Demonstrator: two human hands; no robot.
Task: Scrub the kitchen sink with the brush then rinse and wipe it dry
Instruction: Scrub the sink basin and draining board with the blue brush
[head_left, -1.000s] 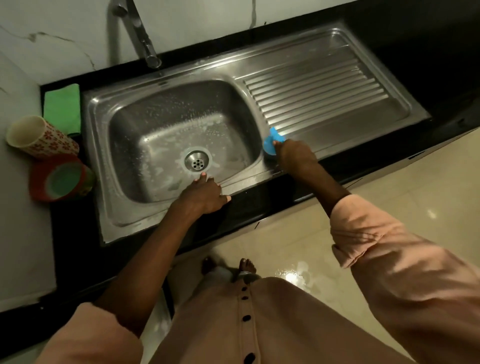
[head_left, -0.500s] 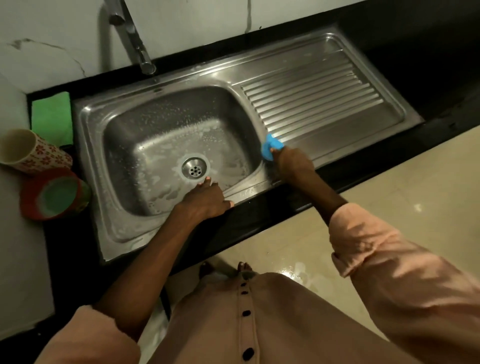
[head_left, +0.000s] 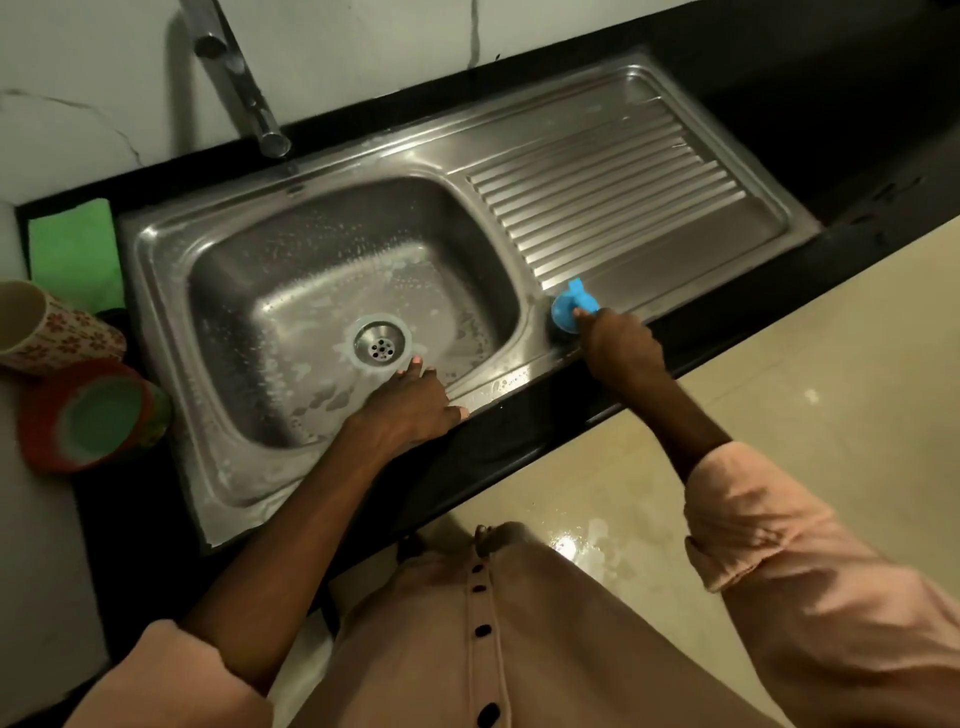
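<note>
A stainless steel sink (head_left: 218, 457) with a soapy basin and a round drain (head_left: 380, 343) fills the middle of the head view. To its right lies the ribbed draining board (head_left: 613, 208). My right hand (head_left: 615, 345) grips a blue brush (head_left: 569, 309) and holds it down on the near left corner of the draining board, by the basin's right rim. My left hand (head_left: 410, 402) rests on the basin's front rim with straight fingers reaching over the edge. Foam patches cover the basin floor.
A metal tap (head_left: 244, 93) juts over the basin's back edge. A green cloth (head_left: 72, 254) lies on the black counter (head_left: 519, 436) left of the sink. A flowered cup (head_left: 47, 332) and a red tub (head_left: 88, 415) lie on their sides at far left. Glossy floor tiles lie below.
My right hand has slid the blue brush a little to the right, from the basin's right rim onto the draining board's near corner. My left hand stays on the front rim.
</note>
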